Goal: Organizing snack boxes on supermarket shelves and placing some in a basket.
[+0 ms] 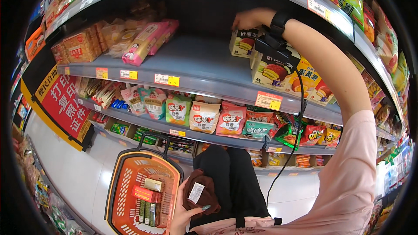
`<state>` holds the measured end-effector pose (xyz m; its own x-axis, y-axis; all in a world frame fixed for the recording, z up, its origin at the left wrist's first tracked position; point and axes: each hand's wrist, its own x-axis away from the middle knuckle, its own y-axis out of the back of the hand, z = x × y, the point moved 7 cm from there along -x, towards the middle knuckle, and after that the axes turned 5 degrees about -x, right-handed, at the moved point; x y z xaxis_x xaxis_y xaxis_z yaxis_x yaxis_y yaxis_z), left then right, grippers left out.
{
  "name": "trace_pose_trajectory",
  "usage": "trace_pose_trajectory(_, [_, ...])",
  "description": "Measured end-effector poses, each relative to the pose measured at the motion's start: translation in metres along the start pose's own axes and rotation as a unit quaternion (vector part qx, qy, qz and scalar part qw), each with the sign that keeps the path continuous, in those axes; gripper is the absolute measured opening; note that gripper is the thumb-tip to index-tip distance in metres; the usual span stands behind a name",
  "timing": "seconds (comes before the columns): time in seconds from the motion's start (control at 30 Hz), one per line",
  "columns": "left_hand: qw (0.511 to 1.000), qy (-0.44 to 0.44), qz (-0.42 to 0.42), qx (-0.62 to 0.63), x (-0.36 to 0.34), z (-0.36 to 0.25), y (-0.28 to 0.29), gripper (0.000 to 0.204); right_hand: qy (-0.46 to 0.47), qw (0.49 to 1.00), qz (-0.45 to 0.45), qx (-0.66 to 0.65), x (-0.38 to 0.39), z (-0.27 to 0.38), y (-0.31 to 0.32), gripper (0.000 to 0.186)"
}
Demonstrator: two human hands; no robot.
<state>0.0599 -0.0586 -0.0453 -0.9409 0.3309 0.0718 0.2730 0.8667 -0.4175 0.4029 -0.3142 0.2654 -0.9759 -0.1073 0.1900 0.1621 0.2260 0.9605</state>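
Note:
Up on the shelf, my right hand (252, 19) curls its fingers over the top of a dark-and-white pie box (242, 45); part of the fingers is hidden behind it. Just right of it stands a larger matching pie box (275, 68), partly covered by the black device on my wrist. Low down, my left hand (183, 213) grips a soft dark-brown bundle (204, 187) with a white label on it, the thumb pressed across its front. Beside that hand is an orange shopping basket (123, 191), holding a red pack (146, 194), a pale gold pack (153, 184) and several dark green packs (149, 213).
Yellow pie boxes (307, 78) adjoin on the right. A pink pack (146, 41) and wrapped biscuits (80, 45) lie to the left. Snack bags (204, 116) line the shelf below. A black cable (287, 161) hangs from my wrist. A red sign (63, 104) stands left.

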Motion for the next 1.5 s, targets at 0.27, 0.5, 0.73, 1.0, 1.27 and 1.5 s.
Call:
trace_pose_trajectory(0.27, [0.999, 0.030, -0.009, 0.040, 0.004, 0.009, 0.007, 0.093, -0.142, 0.989, 0.031, 0.033, 0.045, -0.001, 0.002, 0.036])
trace_pose_trajectory(0.5, [0.998, 0.040, -0.034, 0.025, 0.005, 0.018, 0.013, 0.093, -0.141, 0.990, -0.014, -0.004, 0.050, -0.003, 0.007, 0.051])
trace_pose_trajectory(0.73, [0.998, 0.012, -0.013, 0.060, 0.001, 0.017, 0.015, 0.092, 0.159, 0.952, -0.248, -0.088, 0.146, 0.084, 0.048, 0.040])
trace_pose_trajectory(1.0, [0.995, -0.023, -0.082, 0.053, 0.014, 0.006, 0.029, 0.094, 0.430, 0.651, -0.444, -0.441, 0.342, 0.134, -0.038, 0.021])
trace_pose_trajectory(1.27, [0.996, 0.005, -0.067, 0.054, 0.006, -0.006, -0.001, 0.090, 0.656, 0.199, -0.516, -0.513, 0.430, 0.122, -0.082, 0.026])
trace_pose_trajectory(1.5, [0.995, 0.002, -0.068, 0.066, 0.008, -0.013, -0.012, 0.088, 0.640, 0.208, -0.534, -0.513, 0.428, 0.121, -0.113, 0.022])
